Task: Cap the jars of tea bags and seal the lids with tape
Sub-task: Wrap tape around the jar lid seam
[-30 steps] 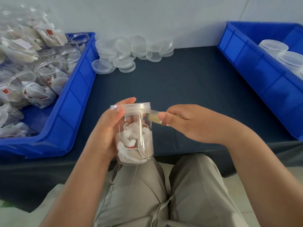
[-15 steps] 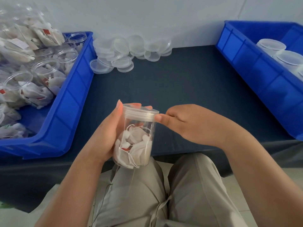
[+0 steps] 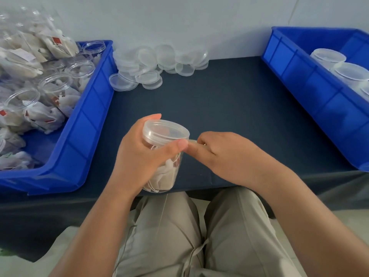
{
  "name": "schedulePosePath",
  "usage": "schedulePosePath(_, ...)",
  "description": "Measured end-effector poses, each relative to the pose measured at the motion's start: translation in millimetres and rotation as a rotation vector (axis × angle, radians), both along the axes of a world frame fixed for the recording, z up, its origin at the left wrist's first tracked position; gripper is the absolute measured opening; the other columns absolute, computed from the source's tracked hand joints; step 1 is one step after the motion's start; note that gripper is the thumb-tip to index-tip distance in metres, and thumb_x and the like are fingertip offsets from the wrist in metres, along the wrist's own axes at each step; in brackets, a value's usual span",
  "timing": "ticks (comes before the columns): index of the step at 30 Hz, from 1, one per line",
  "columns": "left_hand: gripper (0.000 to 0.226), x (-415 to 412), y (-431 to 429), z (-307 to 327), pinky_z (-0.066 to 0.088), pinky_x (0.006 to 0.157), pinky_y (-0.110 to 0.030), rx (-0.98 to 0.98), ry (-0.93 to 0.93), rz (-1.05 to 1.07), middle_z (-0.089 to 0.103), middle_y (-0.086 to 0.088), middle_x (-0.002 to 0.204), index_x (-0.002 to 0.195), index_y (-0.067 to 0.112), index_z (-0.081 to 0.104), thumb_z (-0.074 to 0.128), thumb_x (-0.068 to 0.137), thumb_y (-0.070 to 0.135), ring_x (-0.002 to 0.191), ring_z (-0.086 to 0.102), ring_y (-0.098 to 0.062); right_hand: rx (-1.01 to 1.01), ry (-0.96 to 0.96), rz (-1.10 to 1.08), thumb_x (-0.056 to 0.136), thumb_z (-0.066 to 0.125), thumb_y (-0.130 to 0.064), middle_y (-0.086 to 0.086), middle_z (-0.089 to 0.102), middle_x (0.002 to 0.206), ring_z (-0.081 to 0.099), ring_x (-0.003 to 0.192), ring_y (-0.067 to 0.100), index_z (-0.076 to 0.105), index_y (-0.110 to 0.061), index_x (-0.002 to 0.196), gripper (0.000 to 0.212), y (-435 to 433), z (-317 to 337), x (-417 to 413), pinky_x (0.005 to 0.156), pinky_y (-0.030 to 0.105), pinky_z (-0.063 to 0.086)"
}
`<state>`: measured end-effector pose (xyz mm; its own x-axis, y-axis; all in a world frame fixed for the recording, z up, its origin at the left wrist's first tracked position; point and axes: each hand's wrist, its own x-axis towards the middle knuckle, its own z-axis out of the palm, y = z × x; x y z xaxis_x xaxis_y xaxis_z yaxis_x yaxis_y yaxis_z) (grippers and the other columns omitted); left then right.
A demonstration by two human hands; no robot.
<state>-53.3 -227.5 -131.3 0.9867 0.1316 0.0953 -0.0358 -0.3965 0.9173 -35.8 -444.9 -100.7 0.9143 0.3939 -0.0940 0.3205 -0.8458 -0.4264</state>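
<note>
My left hand (image 3: 137, 156) grips a clear plastic jar (image 3: 166, 172) of tea bags, capped with a translucent lid (image 3: 165, 129), above the table's front edge. Its thumb lies across the jar just under the lid rim. My right hand (image 3: 225, 154) has its fingers curled and pinches a thin strip of clear tape (image 3: 192, 140) right at the lid's right side. Its fingertips meet my left thumb. Most of the tape is hidden between the fingers.
A blue bin (image 3: 79, 140) at the left holds several uncapped jars of tea bags. A second blue bin (image 3: 311, 86) at the right holds capped jars (image 3: 327, 56). Loose lids (image 3: 151, 62) are piled at the back of the dark table (image 3: 229, 100).
The jar has tipped so that its lid faces more toward me, and my left thumb has come round its front. My right hand has closed in from a stretched tape strip to the lid's edge.
</note>
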Motion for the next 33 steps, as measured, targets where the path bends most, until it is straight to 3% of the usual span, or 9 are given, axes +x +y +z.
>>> schedulePosePath(3,0.033,10,13,2,0.06,0.068,-0.036,-0.496,0.194,-0.085,0.074,0.001,0.1,0.123,0.027,0.074,0.075,0.093,0.041,0.083,0.074,-0.017,0.059,0.029,0.029,0.088,0.016,-0.088,-0.008,0.063,0.084,0.06,0.078,0.011,0.06,-0.024,0.1,0.078,-17,2,8,0.073,0.036,0.051)
schedulePosePath(6,0.046,16,60,4,0.062,0.069,-0.03,-0.888,0.226,-0.081,0.071,-0.008,0.103,0.136,0.004,0.057,0.025,0.119,0.032,0.083,0.075,-0.019,-0.081,0.032,-0.083,0.092,0.018,-0.08,-0.004,0.067,0.091,0.063,0.085,0.017,0.063,-0.021,0.107,0.075,-51,-9,23,0.084,0.044,0.054)
schedulePosePath(8,0.059,22,81,11,0.065,0.079,-0.031,-0.844,0.151,-0.076,0.075,-0.01,0.112,0.148,-0.005,0.049,0.018,0.119,0.037,0.098,0.077,-0.02,-0.054,0.016,-0.159,0.097,0.022,-0.073,-0.003,0.068,0.09,0.064,0.083,0.019,0.062,-0.025,0.105,0.064,-72,-20,32,0.084,0.048,0.055)
schedulePosePath(13,0.082,7,48,9,0.063,0.072,-0.036,-0.634,0.058,-0.13,0.073,0.001,0.092,0.124,0.02,0.074,0.084,0.067,0.078,0.088,0.074,-0.016,-0.18,-0.292,-0.181,0.106,0.034,-0.057,0.002,0.071,0.091,0.066,0.083,0.032,0.063,-0.016,0.102,0.05,-63,-58,47,0.079,0.045,0.05)
schedulePosePath(18,0.08,-4,10,-8,0.063,0.082,-0.04,-0.568,0.016,-0.007,0.07,0.004,0.131,0.139,0.044,0.065,0.075,0.071,0.084,0.118,0.073,-0.024,-0.207,-0.386,-0.152,0.106,0.047,-0.051,-0.002,0.063,0.089,0.063,0.088,0.028,0.064,-0.017,0.098,0.039,-34,-100,52,0.085,0.043,0.045)
schedulePosePath(22,0.076,-9,2,-12,0.063,0.083,-0.038,-0.437,-0.049,0.015,0.066,0.013,0.13,0.139,0.05,0.061,0.063,0.075,0.09,0.118,0.07,-0.02,-0.19,-0.32,-0.181,0.102,0.055,-0.058,-0.003,0.063,0.113,0.058,0.109,0.022,0.07,-0.021,0.12,0.044,-28,-106,49,0.1,0.038,0.046)
schedulePosePath(25,0.058,-10,-3,-11,0.061,0.08,-0.03,-0.329,-0.095,0.062,0.065,0.026,0.122,0.135,0.051,0.061,0.059,0.083,0.079,0.114,0.069,-0.007,0.236,-0.416,-0.278,0.099,0.058,-0.06,-0.01,0.068,0.115,0.061,0.112,0.014,0.074,-0.026,0.114,0.041,-15,-86,25,0.101,0.03,0.048)
schedulePosePath(28,0.064,-11,-8,-10,0.06,0.085,-0.036,-0.3,-0.105,0.073,0.067,0.024,0.122,0.132,0.051,0.061,0.061,0.079,0.087,0.111,0.071,-0.01,0.922,-0.052,-0.237,0.094,0.053,-0.066,-0.014,0.072,0.098,0.069,0.096,0.01,0.07,-0.039,0.102,0.032,5,-49,-8,0.08,0.019,0.054)
schedulePosePath(33,0.064,-12,-14,-8,0.066,0.082,-0.036,-0.322,-0.071,0.054,0.069,0.021,0.12,0.13,0.05,0.062,0.062,0.078,0.087,0.107,0.075,-0.013,1.171,0.179,-0.099,0.092,0.078,-0.038,-0.012,0.073,0.077,0.068,0.074,0.001,0.074,-0.022,0.087,0.018,17,-16,-16,0.073,0.015,0.055)
